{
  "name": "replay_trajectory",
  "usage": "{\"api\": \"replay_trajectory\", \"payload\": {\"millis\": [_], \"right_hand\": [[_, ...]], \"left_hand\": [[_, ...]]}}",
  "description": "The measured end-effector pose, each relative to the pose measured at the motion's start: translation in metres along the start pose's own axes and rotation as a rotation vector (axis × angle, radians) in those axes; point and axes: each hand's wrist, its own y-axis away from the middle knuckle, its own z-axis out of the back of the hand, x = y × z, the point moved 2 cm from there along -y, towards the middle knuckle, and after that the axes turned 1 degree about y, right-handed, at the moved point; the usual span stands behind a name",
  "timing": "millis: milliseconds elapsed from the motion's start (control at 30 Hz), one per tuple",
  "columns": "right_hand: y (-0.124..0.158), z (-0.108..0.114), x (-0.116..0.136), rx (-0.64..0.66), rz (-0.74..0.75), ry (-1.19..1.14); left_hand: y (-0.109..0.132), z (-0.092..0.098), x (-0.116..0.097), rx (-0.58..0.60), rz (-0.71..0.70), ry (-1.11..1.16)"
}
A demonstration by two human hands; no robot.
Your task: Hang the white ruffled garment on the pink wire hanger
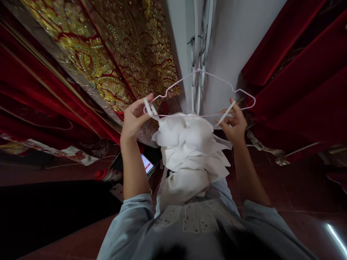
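A thin pale pink hanger (199,70) hangs by its hook from a metal rack (195,54) in front of me. Below its bottom bar drapes a white ruffled garment (187,144) with narrow straps. At the hanger's left end, my left hand (135,115) pinches a white strap (148,107) that loops around that end. My right hand (233,121) is closed on the other strap (225,113), stretched upward beside the hanger's right end. Whether this strap goes around the hanger bar is hard to make out.
Gold-embroidered red garments (100,54) hang at the left, dark red cloth (300,72) at the right. A lit phone (146,164) lies by my left forearm, near a red-capped bottle (105,175). Behind the rack stands a pale wall (235,39).
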Motion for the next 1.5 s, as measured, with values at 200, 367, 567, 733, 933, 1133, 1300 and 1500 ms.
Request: {"api": "replay_trajectory", "payload": {"millis": [200,367,567,733,933,1133,1300,1500], "right_hand": [[0.009,-0.001,0.007,0.017,-0.014,-0.008],[0.016,-0.007,0.011,0.025,-0.048,-0.027],[0.016,-0.008,0.014,0.036,-0.056,0.018],[0.015,-0.014,0.016,0.021,-0.056,0.0],[0.014,-0.018,0.008,-0.053,-0.032,0.007],[-0.008,0.048,-0.006,-0.508,0.026,0.035],[-0.044,0.073,0.012,-0.302,-0.028,0.036],[-0.076,0.052,0.051,-0.033,-0.025,0.209]], "left_hand": [[-0.035,-0.035,-0.012,0.12,-0.061,-0.264],[-0.038,-0.029,-0.003,-0.014,-0.05,-0.278],[-0.022,-0.027,0.011,-0.282,0.125,0.096],[0.017,-0.042,0.024,-0.429,0.306,0.483],[0.041,-0.07,0.021,-0.346,0.392,0.619],[0.04,-0.074,0.017,-0.372,0.321,0.624],[0.043,-0.078,0.027,-0.38,0.306,0.65],[0.04,-0.076,0.03,-0.411,0.305,0.641]]}}
